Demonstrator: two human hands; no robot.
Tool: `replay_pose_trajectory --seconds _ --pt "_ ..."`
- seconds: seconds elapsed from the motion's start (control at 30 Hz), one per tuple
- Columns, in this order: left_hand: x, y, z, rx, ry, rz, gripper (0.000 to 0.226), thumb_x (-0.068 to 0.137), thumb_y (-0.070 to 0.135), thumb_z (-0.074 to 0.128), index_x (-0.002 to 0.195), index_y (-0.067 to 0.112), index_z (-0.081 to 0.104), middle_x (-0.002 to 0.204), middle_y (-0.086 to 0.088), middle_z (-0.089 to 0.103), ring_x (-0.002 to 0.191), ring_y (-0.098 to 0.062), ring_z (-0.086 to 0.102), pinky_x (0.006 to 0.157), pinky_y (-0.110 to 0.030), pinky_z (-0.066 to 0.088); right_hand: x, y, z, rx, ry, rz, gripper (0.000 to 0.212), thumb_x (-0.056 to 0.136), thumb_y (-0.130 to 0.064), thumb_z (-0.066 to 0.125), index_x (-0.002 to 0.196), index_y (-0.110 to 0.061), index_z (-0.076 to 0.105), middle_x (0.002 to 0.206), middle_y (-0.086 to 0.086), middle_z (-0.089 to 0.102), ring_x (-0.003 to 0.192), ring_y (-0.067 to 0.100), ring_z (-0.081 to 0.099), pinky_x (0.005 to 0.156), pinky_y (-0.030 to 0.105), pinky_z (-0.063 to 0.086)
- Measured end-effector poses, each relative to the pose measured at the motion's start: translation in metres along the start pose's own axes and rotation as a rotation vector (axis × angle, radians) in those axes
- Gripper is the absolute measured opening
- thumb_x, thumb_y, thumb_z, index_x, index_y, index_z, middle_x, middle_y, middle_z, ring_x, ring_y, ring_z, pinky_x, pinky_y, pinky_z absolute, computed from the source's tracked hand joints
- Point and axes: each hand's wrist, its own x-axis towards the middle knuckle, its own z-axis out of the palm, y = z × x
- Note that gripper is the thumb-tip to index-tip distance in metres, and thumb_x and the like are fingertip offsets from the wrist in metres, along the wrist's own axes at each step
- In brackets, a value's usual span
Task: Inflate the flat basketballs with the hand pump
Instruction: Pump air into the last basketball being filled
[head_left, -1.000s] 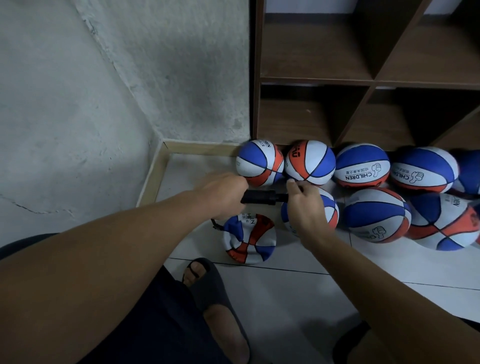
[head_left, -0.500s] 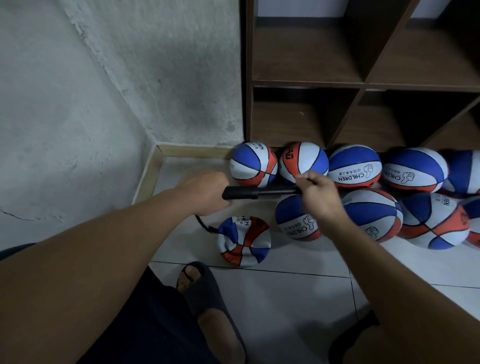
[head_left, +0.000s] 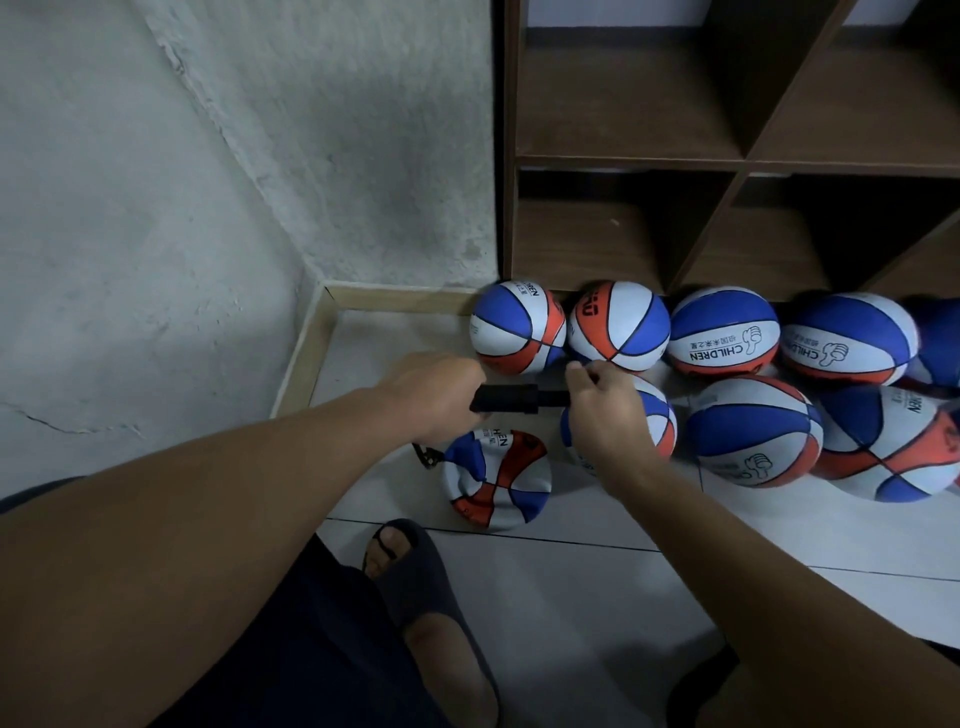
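Note:
A crumpled, flat red, white and blue basketball (head_left: 496, 478) lies on the floor tiles just beyond my foot. A black hand pump (head_left: 511, 400) is held level above it. My left hand (head_left: 434, 392) grips the pump's barrel and my right hand (head_left: 602, 410) grips its handle end, close to the barrel. A black hose (head_left: 427, 460) runs from under my left hand to the flat ball's left edge. Several round basketballs (head_left: 753, 431) lie in two rows to the right.
A dark wooden cubby shelf (head_left: 727, 161) stands behind the balls. A rough grey wall (head_left: 208, 208) and a wooden skirting (head_left: 306, 348) close the corner on the left. My foot in a dark sandal (head_left: 415, 587) rests on the tiles near the flat ball.
My right hand pulled the handle out to the right, then pushed it back in toward the barrel. My left hand stayed on the barrel. The view shifted slightly.

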Motion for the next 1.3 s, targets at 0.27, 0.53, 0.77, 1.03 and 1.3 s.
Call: replay_pose_trajectory --seconds 0.27,0.53,0.77,1.03,1.3 --pt "0.0 0.009 0.002 0.017 -0.021 0.048 0.035 0.096 0.039 0.071 0.069 0.024 0.054 0.065 0.002 0.059 0.055 -0.016 0.055 0.051 -0.028 0.036 -0.007 0.005 0.014 0.006 -0.034 0.008 0.037 0.112 -0.041 0.047 0.097 -0.011 0.063 0.079 0.002 0.061 0.073 0.018 0.057 0.066 0.039 0.048" --pt "0.003 -0.001 -0.006 -0.021 0.003 0.049 0.03 0.097 0.044 0.071 0.076 0.024 0.061 0.07 0.004 0.063 0.06 -0.014 0.059 0.053 -0.029 0.037 0.018 0.009 -0.02 -0.026 0.023 0.033 0.038 0.109 -0.043 0.053 0.094 -0.01 0.064 0.068 0.001 0.052 0.063 0.019 0.048 0.061 0.038 0.042" --pt "-0.001 0.004 -0.012 -0.154 -0.035 0.006 0.033 0.102 0.036 0.07 0.074 0.029 0.055 0.066 0.007 0.055 0.055 -0.008 0.05 0.052 -0.024 0.032 0.045 0.01 -0.064 0.13 0.185 0.159 0.027 0.106 -0.03 0.055 0.1 -0.004 0.063 0.069 0.008 0.042 0.063 0.024 0.04 0.055 0.035 0.039" --pt "-0.001 0.008 -0.007 0.015 0.052 0.024 0.04 0.101 0.045 0.068 0.07 0.028 0.051 0.067 0.004 0.058 0.057 -0.015 0.055 0.052 -0.029 0.034 0.003 -0.001 -0.006 0.035 0.134 0.008 0.038 0.11 -0.032 0.05 0.077 -0.014 0.049 0.057 -0.006 0.041 0.058 0.017 0.038 0.058 0.033 0.032" --pt "0.0 0.015 -0.001 0.059 0.051 0.086 0.04 0.099 0.045 0.07 0.071 0.029 0.048 0.067 0.004 0.059 0.056 -0.013 0.056 0.052 -0.028 0.036 -0.006 -0.003 0.01 0.069 0.027 0.006 0.034 0.112 -0.035 0.049 0.089 -0.013 0.06 0.068 -0.001 0.052 0.063 0.015 0.049 0.058 0.032 0.039"
